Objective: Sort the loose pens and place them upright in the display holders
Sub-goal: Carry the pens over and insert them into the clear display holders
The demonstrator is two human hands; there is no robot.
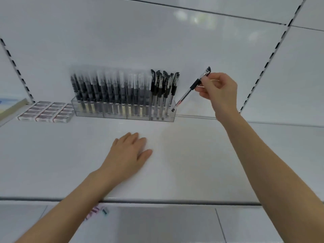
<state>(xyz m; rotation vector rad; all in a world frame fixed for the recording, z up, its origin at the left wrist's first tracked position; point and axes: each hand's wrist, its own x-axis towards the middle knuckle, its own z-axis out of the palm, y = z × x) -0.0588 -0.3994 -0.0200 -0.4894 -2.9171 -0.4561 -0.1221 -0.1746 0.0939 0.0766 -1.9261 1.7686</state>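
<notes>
Risks first: the display holder (pixel 115 115) is light clear plastic standing free on the shelf (pixel 192 163), and nothing braces it, since the left hand (pixel 129 153) lies flat with fingers straight, grasping nothing, well apart at the holder's 6 o'clock. A sideways push from the pen could probably slide or tip the whole rack. Next, the black-capped pens (pixel 163 88) in the right-end compartment are packed and already lean at odd angles. Forcing another in may splay them or knock one out. Then the loose pen (pixel 188 91) itself: the right hand (pixel 219 90) pinches it near the cap between thumb and fingertips, and it's tilted hard with the cap toward 2 o'clock. Its lower end looks to be inside that right-end compartment, close to the right wall; can't tell if it touches bottom. A high pinch like that likely gives poor control of the tip. Let go at this tilt and it would probably lean out over the wall or fall at 3 o'clock, so it needs rotating to 12 first. Surroundings: the white back panel (pixel 157 41) is close behind the holder, with no room to go in from 12. The clear-capped pens (pixel 108 88) fill the other compartments. Eraser boxes (pixel 47 111) sit at the holder's 9 o'clock, just beside it, with a book (pixel 10 107) further out. Small clips (pixel 98 210) are on the lower level at 7 o'clock, blurred. Nothing blocks the right hand's approach.
</notes>
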